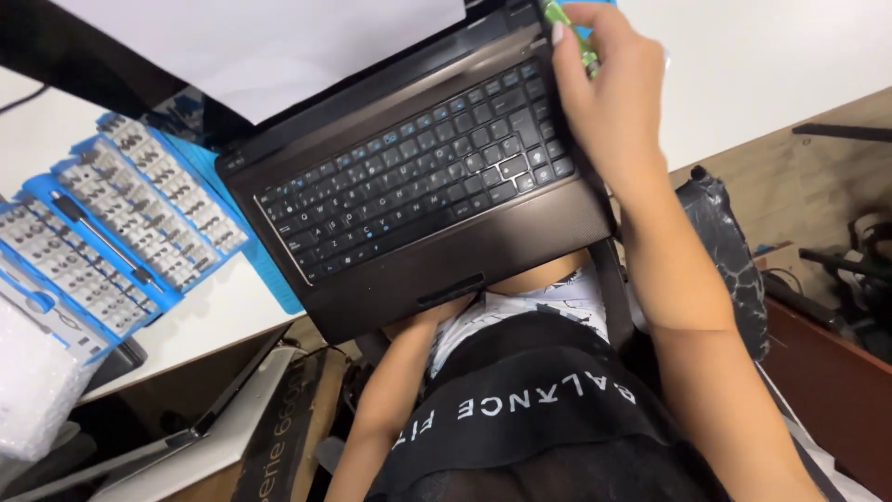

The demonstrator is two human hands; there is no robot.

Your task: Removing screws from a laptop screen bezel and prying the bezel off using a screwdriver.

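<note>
Clearly we had our right hand [609, 102] raised over the far right corner of the dark brown laptop [418, 186], its fingers [559, 33] closed on a small green tool [569, 30] whose shape we could hardly make out. The laptop lay open at a slant, half on the white table [223, 311] and half overhanging its near edge above our lap, with its keyboard [418, 172] facing up and its dark screen [121, 74] tilted far back. A white sheet of paper [269, 42] rested on that screen. Our left forearm [390, 400] ran under the near edge of the laptop, so the left hand was hidden and we could not tell how its fingers stood. To the left, on the table, an open blue case of screwdriver bits [111, 232] lay spread out beside the laptop, partly on a blue mat [265, 270]. At the near left edge sat a wad of bubble wrap [32, 390]
</note>
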